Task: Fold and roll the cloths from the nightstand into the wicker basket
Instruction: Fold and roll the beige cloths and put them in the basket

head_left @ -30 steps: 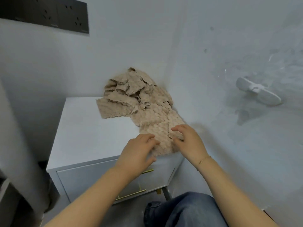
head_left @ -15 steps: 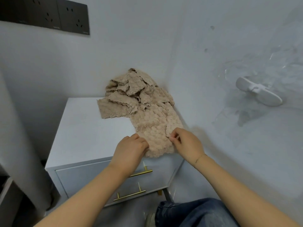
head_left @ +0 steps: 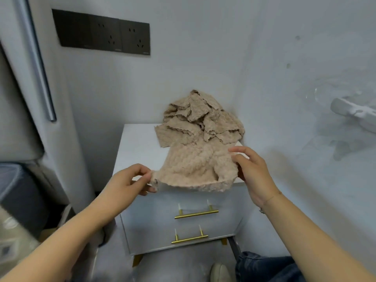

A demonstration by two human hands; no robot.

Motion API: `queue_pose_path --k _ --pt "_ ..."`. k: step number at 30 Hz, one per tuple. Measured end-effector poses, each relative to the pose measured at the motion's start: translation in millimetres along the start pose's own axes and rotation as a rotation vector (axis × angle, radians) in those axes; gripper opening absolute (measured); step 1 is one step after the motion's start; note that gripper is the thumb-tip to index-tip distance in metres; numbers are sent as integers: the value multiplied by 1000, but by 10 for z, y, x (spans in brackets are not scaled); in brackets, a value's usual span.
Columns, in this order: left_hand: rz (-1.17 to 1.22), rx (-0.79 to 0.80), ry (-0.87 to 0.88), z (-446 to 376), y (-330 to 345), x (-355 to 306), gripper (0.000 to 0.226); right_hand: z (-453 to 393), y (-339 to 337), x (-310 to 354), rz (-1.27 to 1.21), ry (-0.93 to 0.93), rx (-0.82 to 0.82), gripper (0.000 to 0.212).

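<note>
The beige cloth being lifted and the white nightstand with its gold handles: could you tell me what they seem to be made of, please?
The beige bumpy cloth, pinched by the left hand and right hand, looks like soft plush microfibre or terry: nubbly pile, limp drape. The white nightstand seems painted or laminated board, smooth and matte. Its gold bar handles look like brushed brass-toned metal, faintly shiny.

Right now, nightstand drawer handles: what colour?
Gold drawer handles, two bars on the white nightstand; head view.

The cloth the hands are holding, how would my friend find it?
Find the white nightstand in the corner, with a heap of beige cloths at its back. The cloth hangs over the front edge, pinched by the left hand and right hand. Unlike the crumpled heap, it is stretched out.
</note>
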State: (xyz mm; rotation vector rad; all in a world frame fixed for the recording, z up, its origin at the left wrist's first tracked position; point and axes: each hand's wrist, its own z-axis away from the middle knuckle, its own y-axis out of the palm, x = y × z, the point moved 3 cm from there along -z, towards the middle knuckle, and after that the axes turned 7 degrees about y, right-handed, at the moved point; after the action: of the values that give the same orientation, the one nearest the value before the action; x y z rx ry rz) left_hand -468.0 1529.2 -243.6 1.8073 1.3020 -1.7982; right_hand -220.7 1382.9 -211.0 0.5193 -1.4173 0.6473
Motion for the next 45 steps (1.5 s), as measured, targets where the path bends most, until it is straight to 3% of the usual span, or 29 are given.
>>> queue_pose_path --k 7,10,12,15,17,20,24,28,32,38,40,45 --pt "636 -250 -154 -40 -373 47 26 -23 251 198 -285 37 130 26" --pt "739 -352 -125 -215 -468 46 30 -168 452 283 -317 -4 124 31" --pt "799 -423 -93 -357 -485 4 24 -296 600 381 -389 -45 174 47" --pt "597 -524 -2 -590 -486 -140 17 -437 742 595 -605 -79 257 74" --pt "390 -638 114 -692 -520 -284 11 -471 768 730 -700 -135 270 80" --pt "326 -746 352 -660 -578 -560 9 -425 734 857 -762 -286 309 80" --pt "171 -684 474 -391 -663 -627 12 -227 563 828 -530 -425 232 59" --pt "-202 -500 280 6 -715 -410 12 -28 229 563 137 -459 60 28" --pt "-369 -275 169 323 -729 -241 13 -23 -30 349 472 -387 170 5" --pt "-431 -16 49 442 -708 -34 9 -29 -147 183 431 -152 468 17" --pt "-288 15 26 401 -696 1 11 -63 -128 115 385 -81 543 24" --pt "5 -91 -135 171 -657 151 16 -303 74 -12 241 -20 364 16"
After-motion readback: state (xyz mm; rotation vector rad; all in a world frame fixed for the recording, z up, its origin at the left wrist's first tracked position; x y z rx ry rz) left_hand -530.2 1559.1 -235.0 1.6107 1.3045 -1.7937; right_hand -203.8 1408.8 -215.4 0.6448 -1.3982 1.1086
